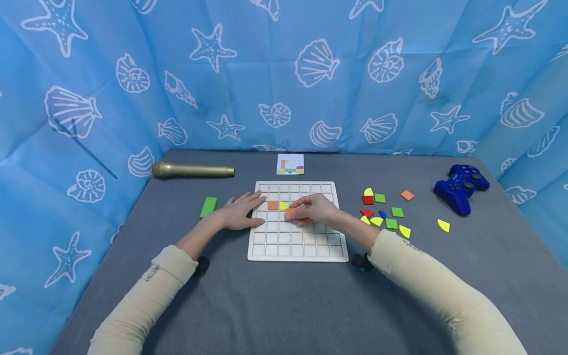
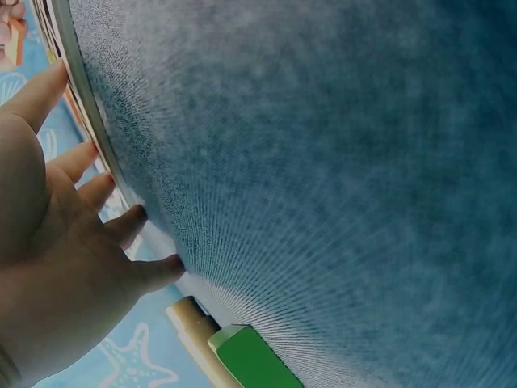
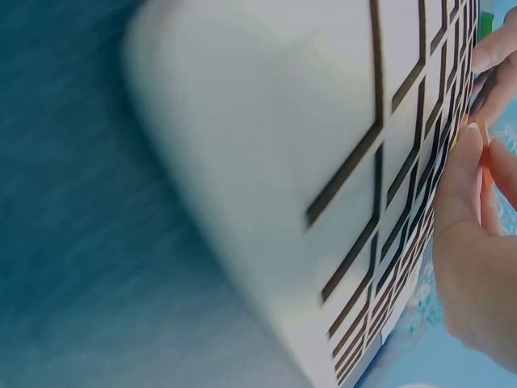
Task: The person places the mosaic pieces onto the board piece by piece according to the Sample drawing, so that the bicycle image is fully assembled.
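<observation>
A white grid board (image 1: 297,251) lies on the table. My right hand (image 1: 316,209) is over its upper middle, pinching an orange square tile (image 1: 290,213) between thumb and fingers; in the right wrist view the tile's edge (image 3: 485,153) shows between them. An orange tile (image 1: 273,205) and a yellow piece (image 1: 284,205) lie side by side in the grid, just left of that hand. At the board's left edge rests my left hand (image 1: 239,212), fingers spread and straight. The left wrist view shows its fingertips (image 2: 97,149) along the edge.
Behind the board lies a small pattern card (image 1: 290,164). Loose red, green, blue, yellow and orange pieces (image 1: 391,223) are scattered to its right, before a blue game controller (image 1: 461,189). On the left are a green block (image 1: 208,207) and a gold microphone (image 1: 193,170).
</observation>
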The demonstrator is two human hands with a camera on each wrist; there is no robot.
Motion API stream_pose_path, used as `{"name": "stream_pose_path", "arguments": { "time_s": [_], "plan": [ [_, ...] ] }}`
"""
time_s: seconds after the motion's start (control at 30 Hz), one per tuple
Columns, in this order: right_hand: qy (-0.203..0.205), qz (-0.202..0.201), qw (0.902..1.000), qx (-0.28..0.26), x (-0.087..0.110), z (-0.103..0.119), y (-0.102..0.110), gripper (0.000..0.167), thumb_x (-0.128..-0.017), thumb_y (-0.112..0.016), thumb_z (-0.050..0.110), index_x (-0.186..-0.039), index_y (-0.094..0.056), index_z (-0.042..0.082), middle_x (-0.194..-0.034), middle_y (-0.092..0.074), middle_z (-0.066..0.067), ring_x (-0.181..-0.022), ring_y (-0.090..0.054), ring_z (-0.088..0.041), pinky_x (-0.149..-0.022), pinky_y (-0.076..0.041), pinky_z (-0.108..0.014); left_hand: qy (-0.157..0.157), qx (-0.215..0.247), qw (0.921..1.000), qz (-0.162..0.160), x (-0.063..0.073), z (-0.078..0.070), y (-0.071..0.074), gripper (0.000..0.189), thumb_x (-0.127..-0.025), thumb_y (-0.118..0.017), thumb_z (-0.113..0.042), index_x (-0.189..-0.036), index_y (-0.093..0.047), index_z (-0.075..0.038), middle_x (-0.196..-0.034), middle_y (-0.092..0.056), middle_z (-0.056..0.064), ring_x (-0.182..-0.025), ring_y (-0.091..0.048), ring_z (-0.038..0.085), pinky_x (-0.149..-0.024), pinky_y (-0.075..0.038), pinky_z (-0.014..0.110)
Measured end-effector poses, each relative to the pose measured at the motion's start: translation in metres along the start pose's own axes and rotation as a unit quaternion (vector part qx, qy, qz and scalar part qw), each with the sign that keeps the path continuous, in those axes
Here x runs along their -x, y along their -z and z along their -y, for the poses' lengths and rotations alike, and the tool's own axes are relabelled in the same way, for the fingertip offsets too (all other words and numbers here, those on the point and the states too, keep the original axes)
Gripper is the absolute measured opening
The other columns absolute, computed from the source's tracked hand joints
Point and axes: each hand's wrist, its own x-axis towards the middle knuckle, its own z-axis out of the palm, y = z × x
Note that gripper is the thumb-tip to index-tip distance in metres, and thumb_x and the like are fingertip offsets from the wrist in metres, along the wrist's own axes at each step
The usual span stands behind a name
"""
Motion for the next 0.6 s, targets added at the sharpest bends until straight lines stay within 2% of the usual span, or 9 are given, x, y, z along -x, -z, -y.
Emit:
{"name": "stream_pose_path", "arguments": {
  "time_s": [0.37,0.6],
  "plan": [
    [-0.012,-0.022,0.9996,-0.014,-0.011,0.008,-0.022,0.023,-0.086,-0.07,0.003,-0.108,-0.067,-0.001,-0.087,-0.069,-0.013,-0.072,-0.068,-0.018,-0.068,-0.056,-0.03,0.004,-0.002,1.0,0.006,-0.002,0.003,-0.001,0.075,-0.096,-0.048,-0.052,-0.155,-0.016,-0.018,-0.159,-0.006,0.005,-0.143,-0.004,0.032,-0.108,-0.005,0.062],
    [-0.02,-0.035,0.999,-0.021,-0.018,0.011,-0.032,0.024,-0.085,-0.071,0.003,-0.109,-0.067,0.001,-0.088,-0.068,-0.014,-0.069,-0.067,-0.016,-0.067,-0.056,-0.029,-0.002,-0.004,1.0,0.0,0.0,0.001,-0.001,0.075,-0.096,-0.049,-0.05,-0.154,-0.018,-0.015,-0.159,-0.008,0.008,-0.143,-0.005,0.034,-0.107,-0.006,0.064]
  ]
}}
